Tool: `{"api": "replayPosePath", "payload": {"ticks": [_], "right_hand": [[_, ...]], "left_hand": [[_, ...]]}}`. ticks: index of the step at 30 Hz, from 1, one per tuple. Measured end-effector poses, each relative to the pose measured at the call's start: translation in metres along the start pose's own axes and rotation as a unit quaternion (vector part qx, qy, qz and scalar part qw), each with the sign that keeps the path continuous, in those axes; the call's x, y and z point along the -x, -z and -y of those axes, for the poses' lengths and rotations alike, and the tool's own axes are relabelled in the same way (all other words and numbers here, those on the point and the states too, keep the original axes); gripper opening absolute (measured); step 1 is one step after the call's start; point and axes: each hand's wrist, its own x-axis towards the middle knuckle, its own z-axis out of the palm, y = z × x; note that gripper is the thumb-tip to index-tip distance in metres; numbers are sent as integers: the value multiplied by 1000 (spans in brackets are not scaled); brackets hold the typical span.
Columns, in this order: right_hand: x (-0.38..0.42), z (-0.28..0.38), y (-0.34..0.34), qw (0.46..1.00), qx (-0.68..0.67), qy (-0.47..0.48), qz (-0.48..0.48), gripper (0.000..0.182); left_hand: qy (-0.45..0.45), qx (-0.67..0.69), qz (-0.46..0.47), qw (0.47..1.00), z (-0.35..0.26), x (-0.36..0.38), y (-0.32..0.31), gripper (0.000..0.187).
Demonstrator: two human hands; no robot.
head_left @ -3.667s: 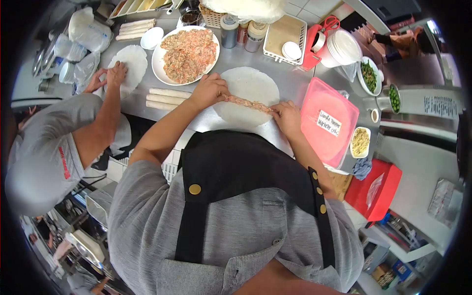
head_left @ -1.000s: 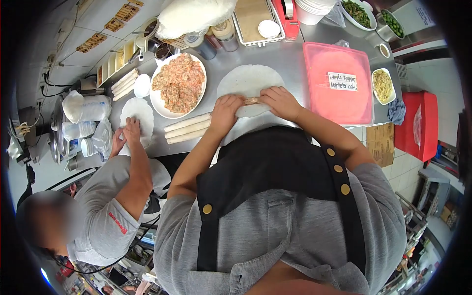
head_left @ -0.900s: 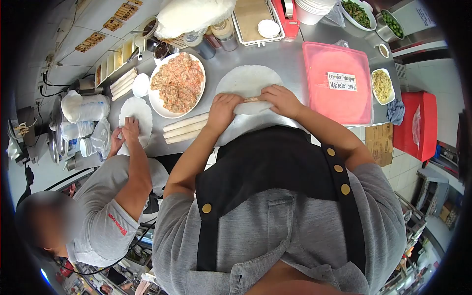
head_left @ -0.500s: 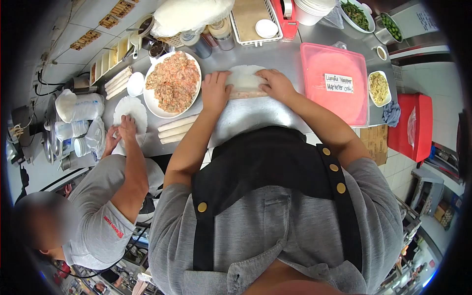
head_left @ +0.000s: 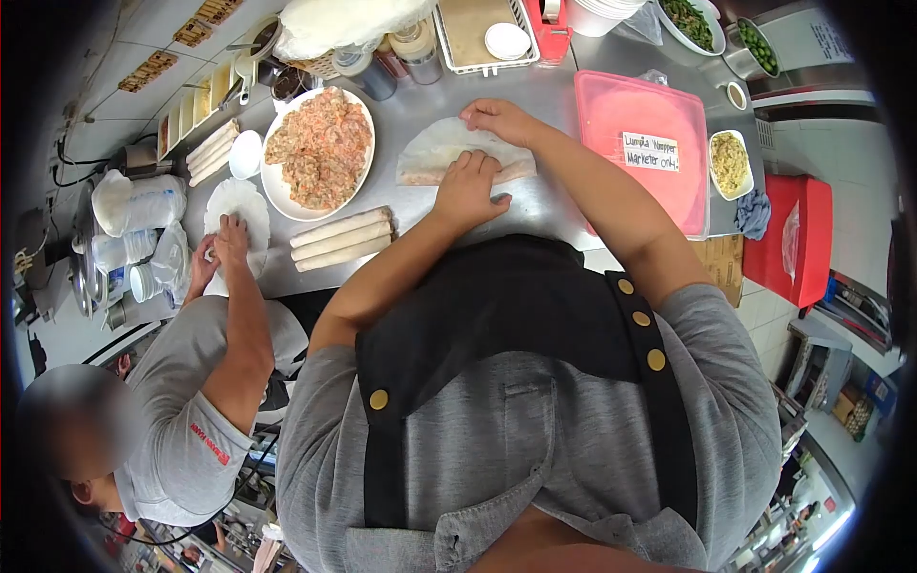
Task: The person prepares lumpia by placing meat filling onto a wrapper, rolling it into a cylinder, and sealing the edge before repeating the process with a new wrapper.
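A pale, thin lumpia wrapper [head_left: 430, 145] lies on the steel table, with a strip of filling [head_left: 420, 177] showing through its folded near edge. My left hand [head_left: 470, 193] rests over the middle of that fold, fingers laid across it and thumb apart. At the far edge of the wrapper, my right hand [head_left: 501, 119] has its fingertips closed on the thin sheet. Left of my forearm sit several finished rolls [head_left: 342, 239] side by side. Beyond them stands a white plate [head_left: 272, 189] heaped with orange-brown minced filling [head_left: 320, 148].
On the left, a co-worker's hands [head_left: 227, 244] touch another wrapper [head_left: 239, 198]. A pink-lidded box [head_left: 640, 105] labelled for lumpia wrappers is on the right, beside a bowl of yellowish food [head_left: 731, 164]. Bottles [head_left: 415, 53] and a white-rimmed tray [head_left: 487, 67] line the back.
My left hand has shifted from the roll's left end to its middle. My right hand has gone from the right end to the wrapper's far edge. The view has shifted slightly.
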Motion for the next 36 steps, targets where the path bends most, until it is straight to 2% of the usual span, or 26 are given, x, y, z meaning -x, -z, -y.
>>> {"api": "replayPosePath", "payload": {"ticks": [2, 4, 6, 8, 12, 14, 15, 17, 19, 20, 22, 25, 29, 31, 36], "right_hand": [[4, 12, -2, 997, 40, -64, 8, 49], [6, 14, -5, 997, 48, -67, 5, 50], [5, 11, -6, 996, 56, -70, 0, 51], [4, 2, -9, 999, 52, -6, -2, 48], [9, 2, -12, 1000, 24, 4, -13, 45], [11, 2, -8, 997, 74, 27, 11, 41], [14, 4, -10, 997, 74, 29, 14, 41], [24, 7, -13, 965, 229, 130, -7, 38], [30, 7, -15, 958, 252, 136, -11, 37], [33, 5, -17, 951, 275, 140, -18, 37], [40, 8, -21, 947, 287, 147, -7, 37], [45, 7, -23, 927, 333, 172, -2, 38], [52, 12, -27, 901, 398, 172, -5, 41], [53, 10, -27, 894, 407, 185, -8, 41], [52, 9, -27, 890, 415, 187, -15, 41]], "left_hand": [[-10, -2, 26, 1000, -1, -2, 2, 55], [-26, 15, -3, 1000, -3, -11, 4, 54], [-43, 28, 20, 998, -9, -14, -2, 55], [-59, 42, 42, 996, -12, -16, -8, 56], [-50, 61, 61, 995, -14, -20, -12, 58], [-50, 44, 64, 996, -14, -16, -8, 58], [-59, 36, 35, 997, -12, -15, -6, 58], [-64, 28, 1, 998, -9, -10, -3, 58], [48, -22, 44, 998, -1, 2, 5, 59], [51, -23, 43, 997, 2, 5, 5, 59], [1, -18, 17, 1000, 6, 8, 7, 56], [30, -45, -25, 998, 7, 13, 17, 56], [35, -45, 8, 998, 12, 23, 23, 57], [43, -51, -26, 997, 19, 25, 28, 50], [27, -20, -47, 998, 35, 41, 40, 39]]}}
